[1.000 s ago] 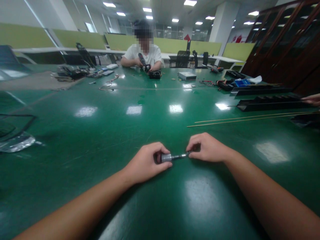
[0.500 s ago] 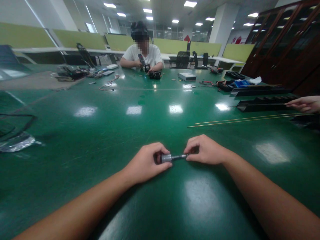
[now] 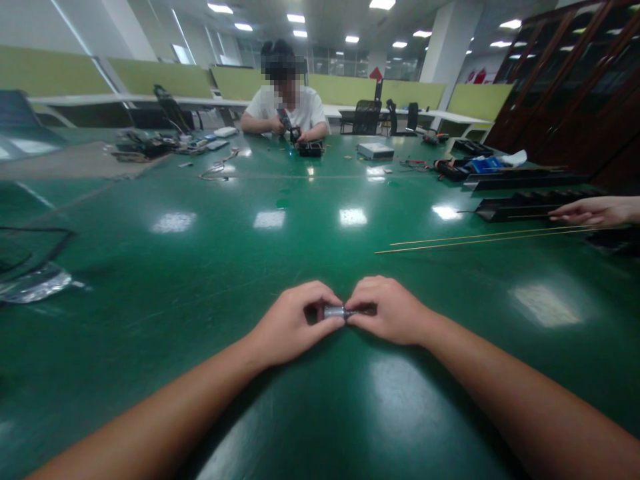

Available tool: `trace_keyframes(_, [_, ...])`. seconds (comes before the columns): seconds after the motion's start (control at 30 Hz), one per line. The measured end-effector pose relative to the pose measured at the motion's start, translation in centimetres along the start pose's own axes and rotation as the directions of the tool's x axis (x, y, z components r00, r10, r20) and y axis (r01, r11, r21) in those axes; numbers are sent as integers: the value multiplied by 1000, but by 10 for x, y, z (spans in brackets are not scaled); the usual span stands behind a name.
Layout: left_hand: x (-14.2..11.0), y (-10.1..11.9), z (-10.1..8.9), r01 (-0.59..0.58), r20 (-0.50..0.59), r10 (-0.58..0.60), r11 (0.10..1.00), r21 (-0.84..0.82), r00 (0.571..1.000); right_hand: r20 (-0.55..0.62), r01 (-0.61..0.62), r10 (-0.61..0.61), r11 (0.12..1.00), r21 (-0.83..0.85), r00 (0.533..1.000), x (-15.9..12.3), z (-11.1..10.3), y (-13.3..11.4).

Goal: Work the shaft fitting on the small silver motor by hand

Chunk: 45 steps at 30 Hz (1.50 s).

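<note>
Just above the green table, a short grey metal cylinder point(image 3: 334, 312) lies level between my hands. My left hand point(image 3: 290, 323) is closed on it, thumb below and fingers above. From its right end comes a thin dark shaft point(image 3: 358, 311). My right hand point(image 3: 393, 312) pinches this shaft close to the cylinder, with the fingertips of both hands nearly meeting. The shaft's far end lies partly in the shade of my right palm.
Two thin yellowish rods point(image 3: 450, 243) lie beyond my right hand. At the right edge, another person's hand point(image 3: 590, 210) holds a thin rod near a black channel point(image 3: 505, 208). Across the green table point(image 3: 225, 253), a person point(image 3: 285, 110) handles a power tool. Loose electronics point(image 3: 143, 143) lie far left.
My right hand has slid left along the shaft, up to the cylinder. My left hand stays nearly in place. The other person's hand at the right has moved further into view.
</note>
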<state>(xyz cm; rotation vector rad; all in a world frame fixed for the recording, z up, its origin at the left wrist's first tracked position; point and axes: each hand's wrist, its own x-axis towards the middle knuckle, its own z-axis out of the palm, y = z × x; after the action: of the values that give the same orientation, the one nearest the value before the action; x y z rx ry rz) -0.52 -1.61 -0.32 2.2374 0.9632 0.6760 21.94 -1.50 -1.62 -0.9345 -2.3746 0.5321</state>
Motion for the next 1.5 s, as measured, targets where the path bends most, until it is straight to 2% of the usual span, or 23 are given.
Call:
trace_keyframes(0.2, [2,1,0,106,0,-106,994,17,994,6,22,-22,1000,2,1000,-1,0,1])
trace_keyframes(0.53, [0,0,2,90,20,-90,995,38,996,-1,24,-24,1000,2,1000,-1,0,0])
trace_keyframes(0.8, [1,0,2,88,17,-89,995,39,996,40,-47,47,999,16,998,-2,-9,0])
trace_keyframes(1.5, [-1,0,1,95,27,-96,995,32,995,110,-146,142,989,28,984,-7,-23,3])
